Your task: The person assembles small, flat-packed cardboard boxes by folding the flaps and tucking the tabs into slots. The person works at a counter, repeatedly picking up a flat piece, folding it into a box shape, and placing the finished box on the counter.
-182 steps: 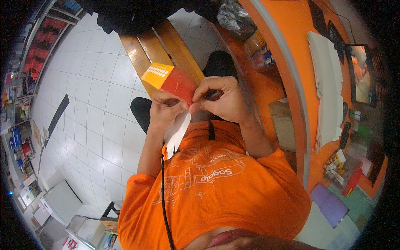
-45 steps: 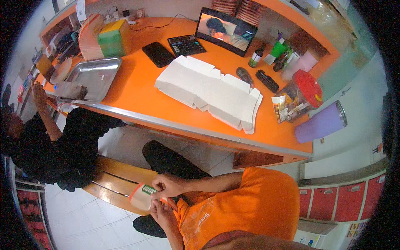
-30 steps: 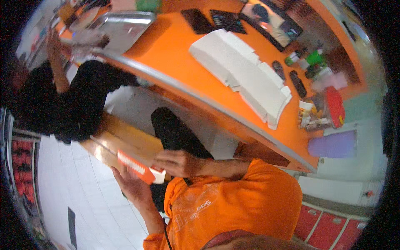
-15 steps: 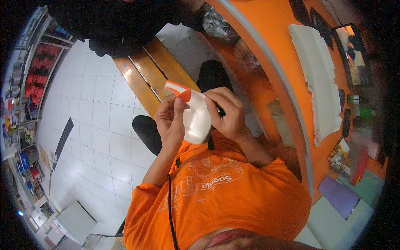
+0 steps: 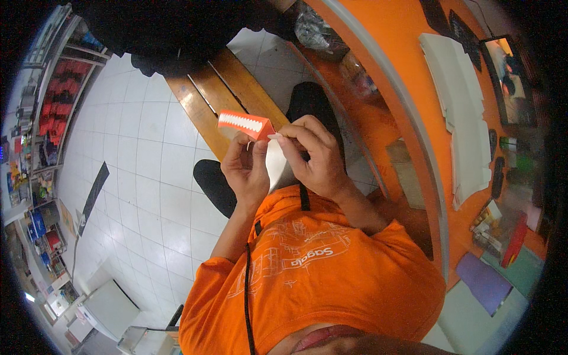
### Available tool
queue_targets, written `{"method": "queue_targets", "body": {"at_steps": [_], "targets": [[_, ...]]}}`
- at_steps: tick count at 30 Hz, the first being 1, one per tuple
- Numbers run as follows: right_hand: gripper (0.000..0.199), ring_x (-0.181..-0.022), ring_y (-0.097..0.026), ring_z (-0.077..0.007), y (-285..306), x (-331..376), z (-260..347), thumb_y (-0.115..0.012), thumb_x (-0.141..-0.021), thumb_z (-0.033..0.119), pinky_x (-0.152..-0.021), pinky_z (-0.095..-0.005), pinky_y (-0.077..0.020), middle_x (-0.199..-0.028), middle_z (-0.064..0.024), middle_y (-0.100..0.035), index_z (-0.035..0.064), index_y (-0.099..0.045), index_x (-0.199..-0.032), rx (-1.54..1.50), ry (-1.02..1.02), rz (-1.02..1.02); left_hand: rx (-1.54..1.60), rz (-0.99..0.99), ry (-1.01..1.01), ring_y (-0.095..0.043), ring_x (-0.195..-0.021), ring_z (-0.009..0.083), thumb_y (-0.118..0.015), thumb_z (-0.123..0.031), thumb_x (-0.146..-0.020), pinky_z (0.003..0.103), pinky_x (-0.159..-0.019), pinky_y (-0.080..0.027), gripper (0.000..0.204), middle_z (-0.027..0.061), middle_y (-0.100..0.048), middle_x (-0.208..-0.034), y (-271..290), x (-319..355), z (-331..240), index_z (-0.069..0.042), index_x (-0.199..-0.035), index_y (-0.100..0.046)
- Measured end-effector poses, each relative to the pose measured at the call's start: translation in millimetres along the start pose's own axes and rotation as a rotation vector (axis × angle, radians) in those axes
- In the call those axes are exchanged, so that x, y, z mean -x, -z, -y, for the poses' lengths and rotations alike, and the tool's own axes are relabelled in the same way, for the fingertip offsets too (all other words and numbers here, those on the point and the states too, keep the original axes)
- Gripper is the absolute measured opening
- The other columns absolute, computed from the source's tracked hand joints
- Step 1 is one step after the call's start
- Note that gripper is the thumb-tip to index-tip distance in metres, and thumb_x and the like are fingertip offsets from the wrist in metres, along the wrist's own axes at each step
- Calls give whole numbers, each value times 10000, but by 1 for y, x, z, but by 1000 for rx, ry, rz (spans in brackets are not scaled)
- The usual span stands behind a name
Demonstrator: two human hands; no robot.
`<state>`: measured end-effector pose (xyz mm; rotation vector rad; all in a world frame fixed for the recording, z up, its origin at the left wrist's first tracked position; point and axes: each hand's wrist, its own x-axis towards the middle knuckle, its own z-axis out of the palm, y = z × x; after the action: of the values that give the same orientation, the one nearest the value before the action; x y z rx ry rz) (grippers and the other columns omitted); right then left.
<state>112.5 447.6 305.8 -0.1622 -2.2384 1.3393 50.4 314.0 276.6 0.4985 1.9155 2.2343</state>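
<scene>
My left hand (image 5: 247, 168) pinches the lower edge of an orange folded strip (image 5: 265, 129) that looks like paper or card. A white, scalloped band (image 5: 239, 122) runs along its face. My right hand (image 5: 312, 155) is closed at the strip's right end, its thumb and fingers pinching a small white tip there. Between the two hands hangs a smooth white sheet (image 5: 276, 163), its lower part in front of my lap. Whether the sheet and strip are one piece I cannot tell.
Beyond my hands lies a slatted wooden bench (image 5: 204, 89), near a dark-clothed person (image 5: 160, 29). To the right curves an orange desk (image 5: 408, 71) with stacked white sheets (image 5: 455, 118), a screen (image 5: 509, 80) and a purple folder (image 5: 482, 283). Shelves (image 5: 59, 112) line the left.
The orange strip has turned and now shows its scalloped band more fully. My right hand has shifted from the white sheet's edge up to the strip's end. Less of the sheet shows.
</scene>
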Motion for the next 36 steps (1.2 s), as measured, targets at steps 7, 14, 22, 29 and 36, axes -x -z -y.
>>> {"method": "queue_targets", "body": {"at_steps": [7,14,22,29,36], "targets": [[132,-808,-625,-321,-7,1,-1,-658,-871,72,-710,-410,-512,-882,-139,-605,0,-634,-979,-14,-21,21,-63,46,71,-584,-865,55,-645,-33,-940,190,-734,-451,100,9,-653,-948,12,3,3,11,-1029,-630],[128,-788,-635,-315,-5,1,-1,-673,-859,66,-683,-395,-519,-851,-135,-620,-5,-654,-963,33,67,7,-43,48,8,-627,-877,96,-658,-60,-936,241,-817,-504,122,30,-670,-955,13,1,5,20,-1026,-634],[152,-771,-623,-306,0,2,9,-684,-826,50,-681,-406,-511,-834,-116,-609,6,-665,-970,71,194,-14,163,228,182,-623,-857,102,-729,-115,-891,244,-771,-495,163,31,-685,-957,34,-14,22,-6,-998,-673],[183,-781,-613,-285,0,1,0,-788,-763,83,-715,-389,-501,-853,-105,-617,26,-672,-893,14,258,-7,186,258,273,-664,-842,112,-741,-36,-852,267,-760,-531,128,36,-720,-956,33,-26,13,-9,-973,-714],[398,-809,-633,-266,-4,-3,-18,-902,-642,257,-753,-361,-512,-934,-102,-657,71,-559,-721,-300,104,-5,190,266,261,-659,-869,113,-654,-87,-936,264,-770,-532,144,44,-703,-989,16,-8,18,3,-1045,-677]]}}
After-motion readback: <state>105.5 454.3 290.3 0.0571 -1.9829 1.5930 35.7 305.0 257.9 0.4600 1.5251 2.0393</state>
